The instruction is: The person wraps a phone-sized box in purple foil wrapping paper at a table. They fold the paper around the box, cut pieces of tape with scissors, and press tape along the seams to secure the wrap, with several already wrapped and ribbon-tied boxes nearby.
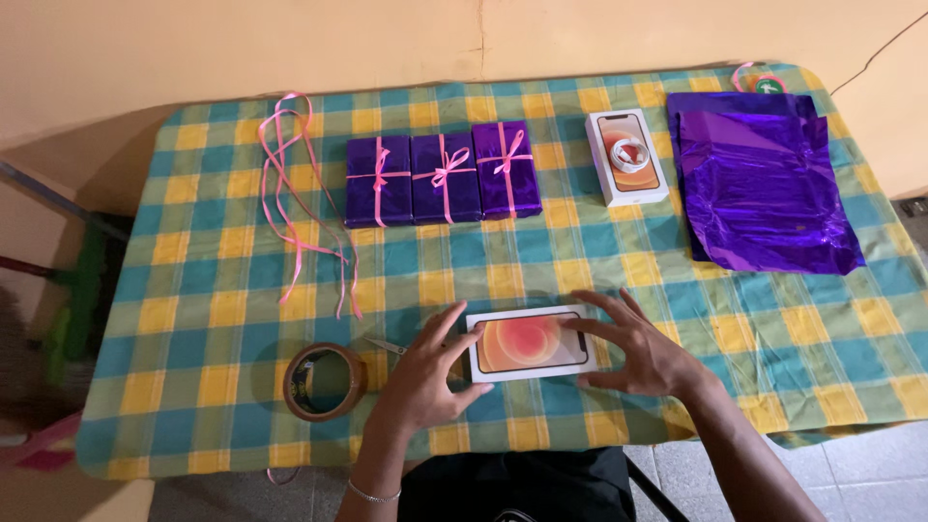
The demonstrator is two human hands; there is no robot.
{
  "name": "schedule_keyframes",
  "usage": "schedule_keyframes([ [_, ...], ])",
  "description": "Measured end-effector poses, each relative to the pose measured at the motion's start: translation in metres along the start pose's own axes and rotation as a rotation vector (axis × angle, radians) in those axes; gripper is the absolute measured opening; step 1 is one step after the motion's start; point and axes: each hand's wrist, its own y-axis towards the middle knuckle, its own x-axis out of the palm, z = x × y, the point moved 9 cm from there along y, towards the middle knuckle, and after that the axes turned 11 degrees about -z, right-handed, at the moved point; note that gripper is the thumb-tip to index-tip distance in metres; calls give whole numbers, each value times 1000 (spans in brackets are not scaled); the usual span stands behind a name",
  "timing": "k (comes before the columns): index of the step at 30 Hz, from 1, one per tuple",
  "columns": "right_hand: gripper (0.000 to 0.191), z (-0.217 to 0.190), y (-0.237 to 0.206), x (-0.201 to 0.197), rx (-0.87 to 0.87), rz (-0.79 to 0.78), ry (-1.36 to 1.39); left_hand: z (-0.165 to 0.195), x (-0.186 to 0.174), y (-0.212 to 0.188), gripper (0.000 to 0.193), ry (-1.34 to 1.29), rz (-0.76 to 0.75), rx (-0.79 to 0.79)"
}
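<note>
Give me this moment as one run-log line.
left hand: on left end of phone box | right hand: on its right end | box: flat on checked tablecloth | nearby: tape roll, scissors

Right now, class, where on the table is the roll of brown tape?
In the head view, the roll of brown tape lies on the checked tablecloth near its front edge, just left of the left hand, below the loose pink ribbons.
</note>
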Motion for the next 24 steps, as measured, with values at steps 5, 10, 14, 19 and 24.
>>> schedule_keyframes([
  [5,78,-3,0,4,28,-20,-57,1,9,-4,74,20,8,-17],
  [10,62,4,7,-8,78,103,-140,22,17,-18,69,18,186,114],
  [14,55,-9,21,-15,-7,225,-121,40,31,-29,62,34,247,135],
  [19,59,-25,31,-23,15,272,-300,56,44,-32,55,-71,250,139],
  [24,45,1,6,-70,37,461,-264,68,40,-29,51,-47,293,208],
])
